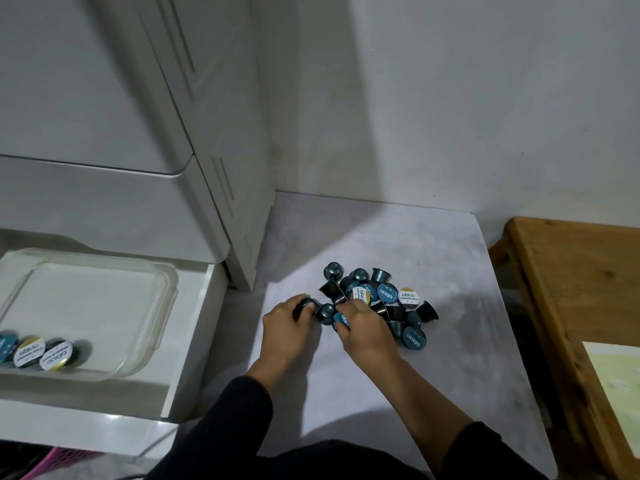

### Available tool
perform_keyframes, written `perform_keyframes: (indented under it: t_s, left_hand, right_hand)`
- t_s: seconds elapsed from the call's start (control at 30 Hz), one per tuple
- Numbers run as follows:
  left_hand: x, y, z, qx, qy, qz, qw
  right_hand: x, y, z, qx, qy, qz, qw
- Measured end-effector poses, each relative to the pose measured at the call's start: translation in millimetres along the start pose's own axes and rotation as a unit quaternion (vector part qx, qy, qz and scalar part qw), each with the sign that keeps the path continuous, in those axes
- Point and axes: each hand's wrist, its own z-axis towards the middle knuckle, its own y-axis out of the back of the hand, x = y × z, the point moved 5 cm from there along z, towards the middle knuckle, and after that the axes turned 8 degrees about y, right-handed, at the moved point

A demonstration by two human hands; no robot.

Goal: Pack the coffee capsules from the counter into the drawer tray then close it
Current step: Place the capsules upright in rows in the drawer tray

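Both hands are at the near edge of the heap of coffee capsules (pixel 375 301) on the grey surface (pixel 398 393). The left hand (pixel 285 325) has its fingers curled around one dark capsule (pixel 308 304). The right hand (pixel 363 329) pinches a blue-lidded capsule (pixel 341 320). Most of the heap lies just beyond and to the right of the right hand. Far to the left of the left hand, the open drawer (pixel 194 341) holds a clear tray (pixel 152 327), with three capsules (pixel 33 351) in its near corner.
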Motion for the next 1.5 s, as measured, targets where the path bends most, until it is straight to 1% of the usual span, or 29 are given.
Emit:
perform_keyframes:
  t_s: [0.07, 0.27, 0.4, 0.57, 0.7, 0.83, 1.03, 1.23, 1.37, 1.5]
  left_hand:
    - [5.3, 2.0, 0.6, -0.002, 0.021, -0.007, 1.000]
    - [13.5, 6.5, 4.8, -0.039, 0.029, -0.004, 0.999]
    - [7.2, 4.3, -3.7, -0.041, 0.001, -0.008, 0.999]
    - [6.6, 8.3, -4.0, -0.059, -0.007, -0.017, 0.998]
    - [11.0, 12.3, -5.0, -0.078, 0.059, -0.100, 0.990]
    - [7.9, 15.5, -9.4, -0.079, 0.087, -0.154, 0.981]
    - [2.4, 19.3, -9.3, -0.059, 0.096, -0.156, 0.981]
    - [-29.9, 38.2, -11.4, -0.036, 0.055, -0.197, 0.978]
    - [-52.3, 63.0, -16.1, -0.024, 0.010, -0.220, 0.975]
    - [-58.2, 96.1, -23.2, 0.015, -0.016, -0.234, 0.972]
  right_hand:
    - [0.5, -0.5, 1.0, 0.000, 0.004, 0.002, 1.000]
    - [1.3, -0.9, 2.9, -0.004, 0.014, 0.002, 1.000]
    - [-0.1, -2.5, 3.8, -0.008, 0.007, 0.021, 1.000]
    - [-3.7, -3.4, 3.0, -0.010, -0.018, 0.067, 0.998]
    - [-7.8, -0.5, 2.4, -0.034, -0.037, 0.110, 0.993]
    - [-13.4, -1.4, 0.5, -0.042, -0.068, 0.164, 0.983]
    - [-13.1, 16.6, -2.0, -0.048, -0.098, 0.220, 0.969]
    - [7.9, 67.2, 0.6, -0.094, -0.106, 0.287, 0.947]
    - [26.7, 94.0, -2.4, -0.112, -0.078, 0.284, 0.949]
    - [49.5, 108.6, -6.1, -0.115, -0.056, 0.298, 0.946]
